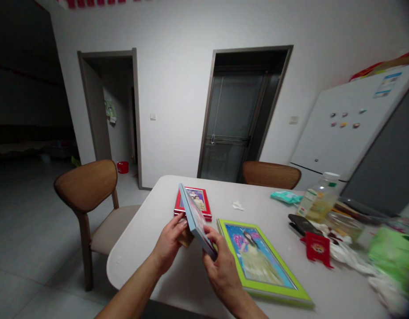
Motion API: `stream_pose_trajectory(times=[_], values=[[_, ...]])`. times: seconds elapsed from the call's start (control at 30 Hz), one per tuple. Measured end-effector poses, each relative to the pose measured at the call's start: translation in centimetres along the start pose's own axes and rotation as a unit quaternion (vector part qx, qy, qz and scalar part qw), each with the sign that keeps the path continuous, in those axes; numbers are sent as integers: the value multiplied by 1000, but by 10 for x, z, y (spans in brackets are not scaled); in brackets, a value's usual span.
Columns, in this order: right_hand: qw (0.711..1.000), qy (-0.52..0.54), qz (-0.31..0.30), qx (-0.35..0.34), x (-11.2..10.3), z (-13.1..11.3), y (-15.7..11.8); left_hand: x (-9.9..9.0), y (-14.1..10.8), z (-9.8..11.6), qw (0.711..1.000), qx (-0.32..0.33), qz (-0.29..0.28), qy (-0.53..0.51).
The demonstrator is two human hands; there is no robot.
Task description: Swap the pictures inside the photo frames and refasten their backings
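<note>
Above the table, a light blue picture frame (193, 212) is held tilted, its edge turned toward me. My right hand (221, 266) grips its near lower end, thumb and fingers closed round it. At the frame's back side, my left hand (167, 243) is closed with the fingertips against it. A small brown piece (185, 238) shows beneath those fingers; what it is I cannot tell. Just beyond lie red picture frames (202, 198), stacked, the top one with a photo. A larger lime-green picture frame (264, 261) lies flat, photo up, beside my right hand.
A crumpled tissue (237, 205) lies mid-table. To the right are a teal packet (286, 197), a bottle of yellowish liquid (319, 197), a dark wallet-like item (302, 224), a red packet (318, 249) and green plastic (395, 257). Wooden chairs (88, 186) stand round the white table (138, 248).
</note>
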State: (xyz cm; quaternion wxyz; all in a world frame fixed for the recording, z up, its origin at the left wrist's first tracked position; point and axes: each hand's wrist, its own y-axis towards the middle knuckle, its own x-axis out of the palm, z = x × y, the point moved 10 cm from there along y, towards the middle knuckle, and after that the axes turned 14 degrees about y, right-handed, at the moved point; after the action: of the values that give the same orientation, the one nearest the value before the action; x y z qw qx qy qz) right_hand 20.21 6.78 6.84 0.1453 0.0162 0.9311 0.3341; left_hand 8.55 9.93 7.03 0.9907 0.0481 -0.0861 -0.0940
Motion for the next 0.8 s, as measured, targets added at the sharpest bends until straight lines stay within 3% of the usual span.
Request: stream_pose_trajectory(times=[0.1,0.2,0.33,0.47,0.57,0.7,0.8], values=[[993,82,64,62,-1,7,-16,5,-12,1,998,13,-5,67],[973,149,136,111,-7,15,-27,17,-24,-1,970,62,-32,234],[946,247,133,160,-8,28,-37,23,-35,-12,902,95,-49,418],[922,277,92,256,-7,54,-50,22,-43,-37,851,74,-94,511],[924,233,65,296,-9,72,-53,24,-48,-56,812,80,-133,563],[957,94,12,276,-14,88,-51,22,-53,-78,757,84,-160,628],[964,-15,-45,262,-14,94,-52,17,-55,-86,734,83,-164,654]])
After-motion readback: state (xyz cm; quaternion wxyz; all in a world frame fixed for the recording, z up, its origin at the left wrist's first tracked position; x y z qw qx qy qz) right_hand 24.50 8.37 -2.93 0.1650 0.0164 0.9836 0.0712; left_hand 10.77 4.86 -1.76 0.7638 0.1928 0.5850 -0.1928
